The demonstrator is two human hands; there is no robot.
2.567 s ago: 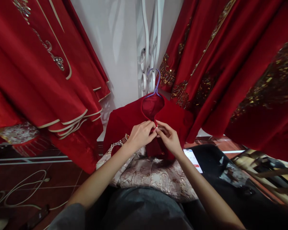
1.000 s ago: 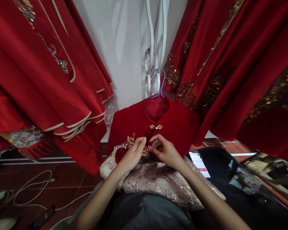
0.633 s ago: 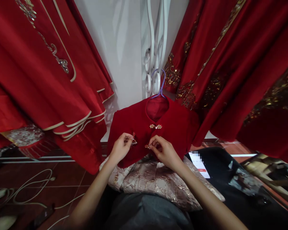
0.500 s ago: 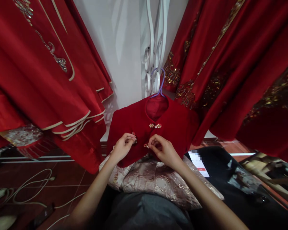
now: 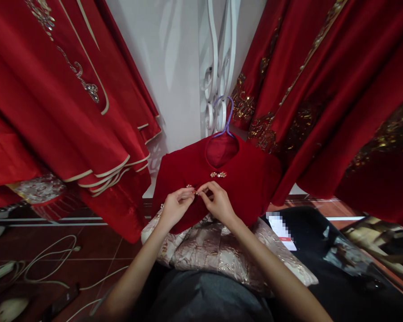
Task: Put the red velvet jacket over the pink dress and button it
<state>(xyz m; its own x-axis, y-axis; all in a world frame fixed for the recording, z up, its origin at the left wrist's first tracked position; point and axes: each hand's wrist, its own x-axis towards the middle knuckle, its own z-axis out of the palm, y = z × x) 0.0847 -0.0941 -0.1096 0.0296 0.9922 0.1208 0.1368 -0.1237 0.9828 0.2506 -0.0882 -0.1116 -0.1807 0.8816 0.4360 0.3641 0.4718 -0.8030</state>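
Note:
A red jacket with a round neck hangs from a purple hanger, its lower part over a shiny pinkish-beige cushion. Near the neck a beaded frog button lies across the front, its two halves together. Lower down, my left hand pinches one half of another frog button at the jacket's edge. My right hand pinches the other half, fingertips almost touching the left ones. Whether the knot is inside the loop is hidden by the fingers.
Red embellished garments hang at left and right. The hanger hooks on a white scrolled metal stand. A phone with a lit screen lies on black cloth at right. Pale cables run over the tiled floor.
My right hand has moved left and slightly up with its half of the frog button, meeting my left hand. The hands were apart before. The view has shifted slightly.

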